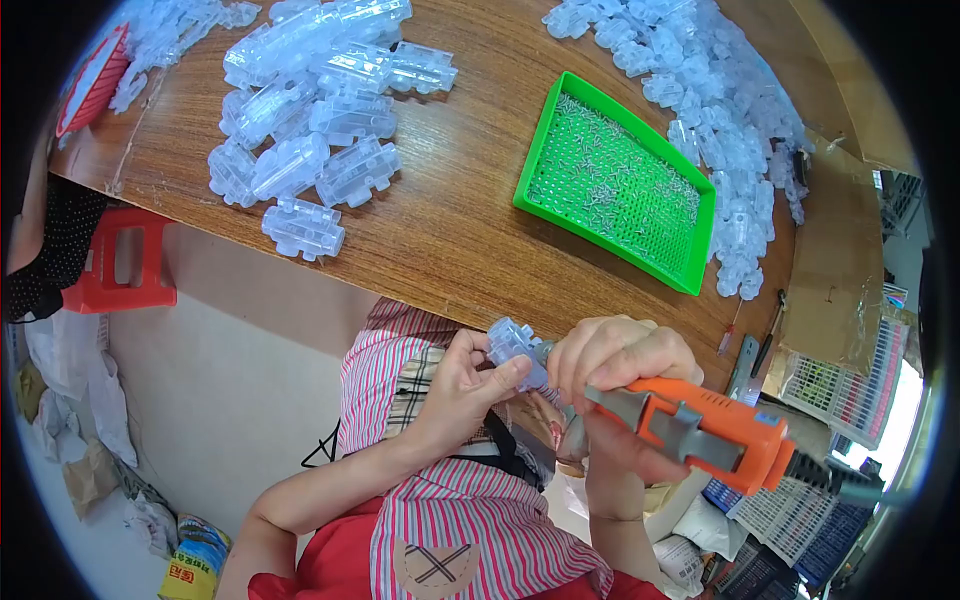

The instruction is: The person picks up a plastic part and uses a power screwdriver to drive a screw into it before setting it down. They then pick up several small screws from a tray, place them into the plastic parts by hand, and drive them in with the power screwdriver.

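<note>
My left hand (462, 388) grips a clear plastic housing (510, 342) between thumb and fingers, just off the table's front edge. In my right hand (628, 362) is an orange electric screwdriver (715, 425), with a metal lever along its side and a black cable at its rear. Its front end points at the housing; my fingers hide the tip, so I cannot tell whether it touches. Beyond my hands, a green perforated tray (610, 246) holds many small screws (610, 190).
Similar clear housings lie heaped at the table's left (300, 165), and more clear parts (730, 150) pile along the right. A red basket (97, 85) sits far left, above a red stool (125, 260). Small tools (745, 365) lie by the right edge, beside cardboard (835, 260).
</note>
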